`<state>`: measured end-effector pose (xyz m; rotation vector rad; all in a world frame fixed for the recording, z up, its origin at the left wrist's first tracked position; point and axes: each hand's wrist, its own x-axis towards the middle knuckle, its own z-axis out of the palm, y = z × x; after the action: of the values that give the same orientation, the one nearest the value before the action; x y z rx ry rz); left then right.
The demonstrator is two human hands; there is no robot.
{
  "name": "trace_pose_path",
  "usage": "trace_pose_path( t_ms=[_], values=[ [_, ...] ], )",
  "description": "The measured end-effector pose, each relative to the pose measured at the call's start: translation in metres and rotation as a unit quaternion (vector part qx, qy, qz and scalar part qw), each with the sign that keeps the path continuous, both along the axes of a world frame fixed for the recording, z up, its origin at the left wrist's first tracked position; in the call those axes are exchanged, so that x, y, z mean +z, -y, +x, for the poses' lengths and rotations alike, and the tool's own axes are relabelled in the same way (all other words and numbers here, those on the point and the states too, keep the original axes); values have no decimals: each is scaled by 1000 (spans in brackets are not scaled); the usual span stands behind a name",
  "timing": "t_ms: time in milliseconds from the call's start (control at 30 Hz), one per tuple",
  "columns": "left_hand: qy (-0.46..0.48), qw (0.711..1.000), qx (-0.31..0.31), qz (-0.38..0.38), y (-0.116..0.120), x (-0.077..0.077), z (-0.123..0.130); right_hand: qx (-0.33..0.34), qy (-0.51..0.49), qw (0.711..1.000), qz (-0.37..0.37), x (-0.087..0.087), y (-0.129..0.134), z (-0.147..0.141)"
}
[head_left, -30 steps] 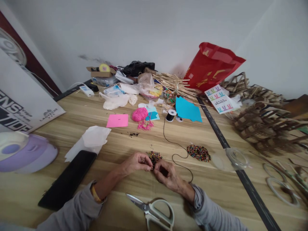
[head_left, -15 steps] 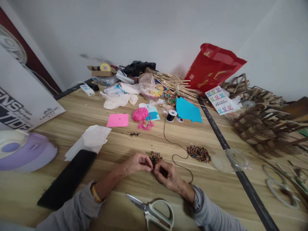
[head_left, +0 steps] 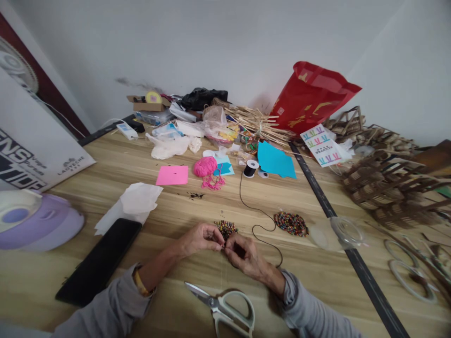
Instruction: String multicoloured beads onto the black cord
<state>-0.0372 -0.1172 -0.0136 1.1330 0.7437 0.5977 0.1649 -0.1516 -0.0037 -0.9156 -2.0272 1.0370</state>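
Observation:
Thumb and fingers of my left hand [head_left: 204,238] are pinched together, their tips meeting those of my right hand [head_left: 246,253], which is pinched too. What sits between the fingertips is too small to make out. Just behind them lies a heap of small multicoloured beads [head_left: 225,228]. A black cord [head_left: 259,227] runs from a spool [head_left: 251,169] across the table and goes out of sight by my right wrist. To the right rests a coil of strung beads [head_left: 291,224]. Scissors with pale handles [head_left: 225,307] lie partly spread in front of my hands.
Left of me are a black phone-like slab [head_left: 100,263], white paper [head_left: 134,204] and a purple-white appliance [head_left: 42,220]. Further back lie short black bits [head_left: 196,195], pink paper [head_left: 172,175], pink yarn [head_left: 205,166] and blue sheets [head_left: 276,159]. Woven baskets [head_left: 394,192] crowd the right.
Almost nothing differs. Both hands stay pinched together at the same spot, with only a very slight shift of the fingertips.

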Motion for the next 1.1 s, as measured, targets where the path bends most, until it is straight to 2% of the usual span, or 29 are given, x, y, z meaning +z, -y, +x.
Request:
trace_pose_path(
  t_ms=[567,1100],
  values=[
    [-10,1000,-8,22,0,-5,-1,2,-4,1000,3,-2,0,0],
    [-5,1000,-7,16,1,-1,1,5,-7,1000,0,-1,0,0]
  ],
)
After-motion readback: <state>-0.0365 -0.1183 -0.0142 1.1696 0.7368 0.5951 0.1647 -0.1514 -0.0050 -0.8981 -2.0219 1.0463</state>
